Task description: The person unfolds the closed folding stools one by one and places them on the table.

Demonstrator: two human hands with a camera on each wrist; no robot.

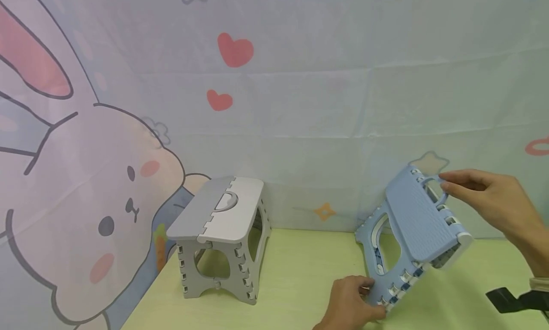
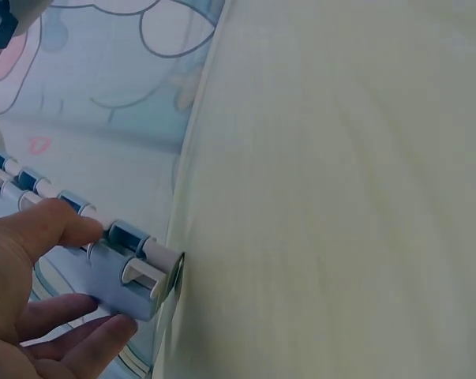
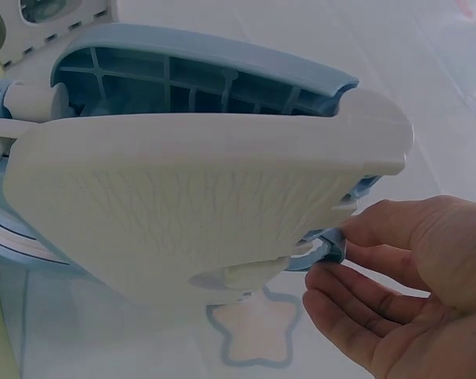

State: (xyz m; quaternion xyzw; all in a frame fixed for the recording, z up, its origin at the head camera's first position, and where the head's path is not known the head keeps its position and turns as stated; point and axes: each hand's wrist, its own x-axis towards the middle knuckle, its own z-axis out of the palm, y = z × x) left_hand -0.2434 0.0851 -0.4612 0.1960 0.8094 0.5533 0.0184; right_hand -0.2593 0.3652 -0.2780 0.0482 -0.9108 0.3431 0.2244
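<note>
A blue and white folding step stool [image 1: 422, 220] stands tilted at the right of the table in the head view, its top partly folded along the middle. My right hand [image 1: 499, 196] pinches the small blue carry handle [image 3: 329, 245] at the upper fold. In the right wrist view, the white half of the top [image 3: 182, 197] hangs at an angle to the ribbed underside of the blue half. Low down, my left hand [image 1: 349, 304] grips the hinged edge of a leg panel, thumb on one side and fingers on the other. The left wrist view shows this hinged edge [image 2: 127, 272] close up.
A grey and white folding stool [image 1: 236, 215] stands unfolded on the pale green table [image 1: 304, 268], left of the blue one. Behind the table hangs a cloth backdrop [image 1: 300, 106] with a rabbit and hearts. A black strap end [image 1: 514, 299] shows near the right wrist.
</note>
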